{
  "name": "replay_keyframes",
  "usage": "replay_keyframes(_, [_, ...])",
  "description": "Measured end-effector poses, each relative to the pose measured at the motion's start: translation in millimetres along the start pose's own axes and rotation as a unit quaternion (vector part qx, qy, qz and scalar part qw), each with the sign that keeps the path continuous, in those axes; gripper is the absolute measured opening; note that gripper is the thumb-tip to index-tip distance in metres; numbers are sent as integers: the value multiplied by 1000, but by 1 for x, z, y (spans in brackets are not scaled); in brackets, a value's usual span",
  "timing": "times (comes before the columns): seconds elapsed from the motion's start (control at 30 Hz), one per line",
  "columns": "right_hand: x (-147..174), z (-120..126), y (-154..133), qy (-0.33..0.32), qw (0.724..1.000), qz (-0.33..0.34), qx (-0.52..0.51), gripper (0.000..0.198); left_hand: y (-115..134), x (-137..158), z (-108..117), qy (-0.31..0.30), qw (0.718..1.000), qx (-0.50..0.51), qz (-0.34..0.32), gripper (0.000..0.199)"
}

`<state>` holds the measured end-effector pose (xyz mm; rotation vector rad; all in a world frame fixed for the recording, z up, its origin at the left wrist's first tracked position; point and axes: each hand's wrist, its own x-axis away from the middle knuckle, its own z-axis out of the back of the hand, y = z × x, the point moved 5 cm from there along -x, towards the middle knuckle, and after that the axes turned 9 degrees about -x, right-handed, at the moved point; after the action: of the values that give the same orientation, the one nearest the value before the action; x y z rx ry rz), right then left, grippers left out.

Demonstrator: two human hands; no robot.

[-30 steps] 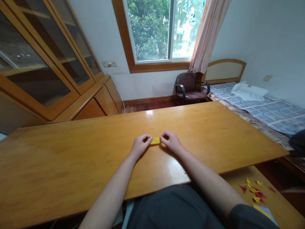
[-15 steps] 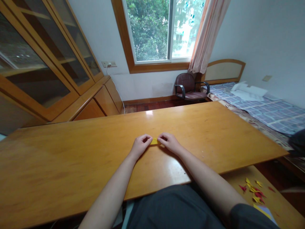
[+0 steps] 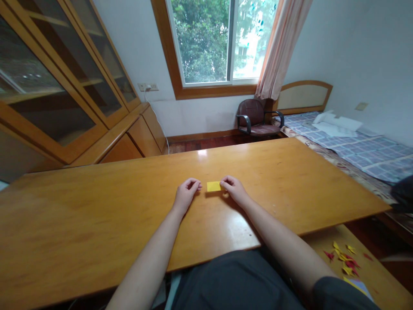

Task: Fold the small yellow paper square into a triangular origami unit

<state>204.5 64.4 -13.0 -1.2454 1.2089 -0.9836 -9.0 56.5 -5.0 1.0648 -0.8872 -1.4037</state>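
A small yellow paper rectangle [image 3: 213,186] hangs just above the wooden tabletop, casting a shadow beneath it. My right hand [image 3: 232,187] pinches its right end between thumb and fingers. To the left of the paper, apart from it, is my left hand [image 3: 187,192]. Its thumb and fingers are drawn together with nothing visible in them. Whether the paper is folded in layers is too small to tell.
The wooden table [image 3: 97,206] spreads out on both sides of my arms. Lower right, a lower board [image 3: 383,275] bears several red and yellow folded paper pieces [image 3: 346,259]. Beyond the table stand an armchair [image 3: 253,118], a bed [image 3: 368,150] and a glass-door cabinet [image 3: 106,125].
My left hand has let go of the yellow paper and moved slightly left. My right hand has shifted a little right with the paper, whose face now shows more fully.
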Motion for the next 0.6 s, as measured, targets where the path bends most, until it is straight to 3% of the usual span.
replay_keyframes(0.13, [1, -5, -2, -18, 1000, -12, 7, 20, 14, 2, -1, 7, 994, -79, -80, 24])
replay_keyframes(0.3, [4, -10, -7, -44, 998, -2, 33, 20, 27, 9, -9, -52, 977, -145, -149, 21])
replay_keyframes(0.43, [4, -9, -7, -41, 999, -2, 32, 22, 33, 17, -20, -103, 952, -186, -218, 36])
replay_keyframes(0.6, [5, -9, -10, -44, 999, -2, 27, 23, 33, 21, -25, -114, 928, -253, -248, 36])
